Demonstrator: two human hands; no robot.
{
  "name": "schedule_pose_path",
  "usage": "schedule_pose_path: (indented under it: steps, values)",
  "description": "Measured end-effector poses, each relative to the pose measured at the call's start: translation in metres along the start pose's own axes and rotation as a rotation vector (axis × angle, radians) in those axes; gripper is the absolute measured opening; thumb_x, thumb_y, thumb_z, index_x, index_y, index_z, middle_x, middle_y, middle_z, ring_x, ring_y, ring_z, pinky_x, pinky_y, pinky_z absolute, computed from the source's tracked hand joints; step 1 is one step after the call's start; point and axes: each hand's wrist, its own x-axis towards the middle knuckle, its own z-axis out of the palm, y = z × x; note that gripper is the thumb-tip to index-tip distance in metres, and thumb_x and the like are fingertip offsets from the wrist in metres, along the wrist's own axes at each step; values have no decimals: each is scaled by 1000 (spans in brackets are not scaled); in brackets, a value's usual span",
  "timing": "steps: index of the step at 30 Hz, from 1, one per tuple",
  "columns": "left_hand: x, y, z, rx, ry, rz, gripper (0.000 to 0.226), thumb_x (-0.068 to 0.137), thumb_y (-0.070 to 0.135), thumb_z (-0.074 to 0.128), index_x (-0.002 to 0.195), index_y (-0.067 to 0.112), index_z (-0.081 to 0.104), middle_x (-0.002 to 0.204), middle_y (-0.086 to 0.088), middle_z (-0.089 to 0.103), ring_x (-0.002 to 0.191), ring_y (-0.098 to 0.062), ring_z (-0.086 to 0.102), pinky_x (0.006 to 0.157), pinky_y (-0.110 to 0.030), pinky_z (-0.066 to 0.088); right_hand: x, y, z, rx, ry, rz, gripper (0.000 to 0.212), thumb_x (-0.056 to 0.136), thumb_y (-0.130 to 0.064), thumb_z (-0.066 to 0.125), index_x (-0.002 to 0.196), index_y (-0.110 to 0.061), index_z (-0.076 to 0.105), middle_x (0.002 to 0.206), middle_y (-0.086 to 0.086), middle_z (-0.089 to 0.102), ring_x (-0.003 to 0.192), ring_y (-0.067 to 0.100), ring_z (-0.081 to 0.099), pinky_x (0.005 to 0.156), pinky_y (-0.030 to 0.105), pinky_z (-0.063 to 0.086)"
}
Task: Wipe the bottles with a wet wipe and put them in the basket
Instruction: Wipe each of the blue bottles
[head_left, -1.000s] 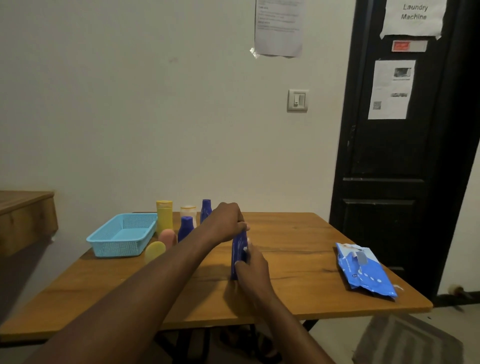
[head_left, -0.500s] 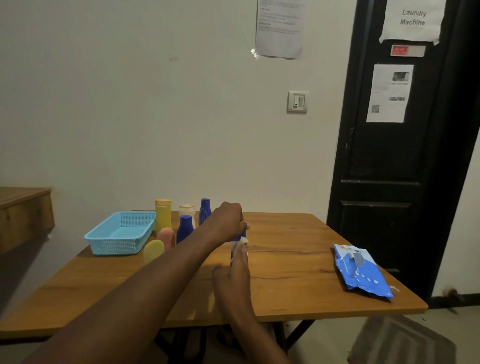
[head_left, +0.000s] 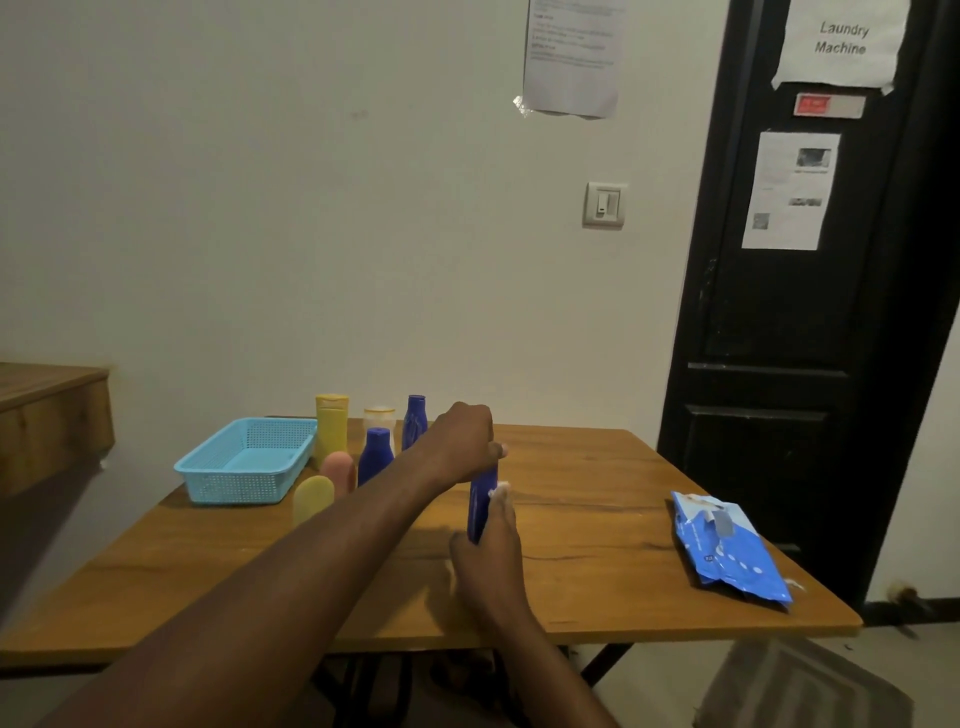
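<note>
Two hands share one dark blue bottle (head_left: 482, 501), which stands upright near the middle of the table (head_left: 597, 587). The left hand (head_left: 465, 441) is closed over its cap from above, seemingly to pin it steady. The right hand (head_left: 488, 551) curls round the body from the near side, pressing the wet wipe (head_left: 501, 490) against the plastic; only a white corner of the wipe shows. That split looks sensible: one hand anchors, the other rubs. Whether the bottle's base touches the wood I cannot tell, since the right hand hides it.

Taking the held bottle as the clock's centre, the basket (head_left: 244, 462) sits at ten o'clock, well apart, and no bottle shows inside it, so I judge this the first one being wiped. The waiting cluster stands between the held bottle and the basket. A yellow bottle (head_left: 331, 428), a pale jar (head_left: 379, 417) and a tall blue bottle (head_left: 414, 428) stand toward eleven. A short blue bottle (head_left: 375, 456), a pink bottle (head_left: 338, 467) and a low yellow bottle (head_left: 313, 499) stand nearer. They lie on the straight path to the basket, so the carry probably has to pass over them. At four o'clock, near the table's edge, lies the blue wipes pack (head_left: 727, 551).
</note>
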Motion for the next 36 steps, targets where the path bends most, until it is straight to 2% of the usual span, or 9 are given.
schedule_pose_path:
  steps: [5,10,14,16,18,21,27,32,36]
  values:
    - [0,1,1,-5,10,8,29,98,33,66,95,5,73,81,-7,72,75,-22,71,82,-38,60,-4,18,0,-88,-63,97,76,85,-19,68,151,-20,31,149,5,47,130,19,54,101,40,55]
    - [1,1,2,13,7,0,29,98,33,66,95,5,74,82,-8,72,75,-21,71,82,-37,60,-17,3,10,6,-83,121,91,80,-23,68,157,-22,19,163,4,30,143,23,40,109,44,49]
    - [1,1,0,10,7,3,32,98,33,66,87,4,75,75,-10,71,66,-20,66,76,-37,58,-12,-20,7,54,-38,-3,96,92,-22,69,162,-22,4,170,-4,3,155,20,16,110,26,33]
    - [0,0,0,4,9,6,32,98,31,66,84,4,75,74,-9,71,67,-23,69,74,-37,58,1,-29,4,60,-1,-60,96,93,-23,69,162,-23,3,170,-6,1,155,19,14,112,28,32]
    - [0,-2,-1,11,15,7,31,98,28,64,83,4,75,74,-9,72,71,-26,71,73,-37,59,14,-33,0,83,32,-90,96,91,-23,71,162,-25,6,169,-5,12,154,20,20,117,37,36]
    - [-1,-4,-2,6,15,-5,27,98,24,62,84,4,76,79,-10,74,74,-26,72,73,-38,59,31,-28,-6,86,50,-64,91,87,-19,73,158,-22,17,156,-3,39,141,19,43,106,42,51]
    - [-3,0,-2,-41,-12,3,29,98,31,66,95,3,75,85,-11,75,77,-25,72,79,-36,57,29,10,-16,-31,-115,130,71,86,-13,71,149,-18,38,124,-1,61,107,11,63,74,20,51]
    - [-3,-1,-3,-45,-20,20,29,98,29,66,103,2,75,95,-10,76,83,-22,73,85,-35,58,6,26,-14,-222,-77,54,85,90,-17,67,160,-19,19,136,-4,57,121,8,57,90,22,50]
    - [-5,-6,-12,-67,-87,52,27,99,24,66,113,4,76,113,-9,76,95,-19,71,89,-33,56,-4,26,-14,-279,16,10,75,92,-18,65,156,-23,28,135,-7,58,121,7,56,93,23,51]
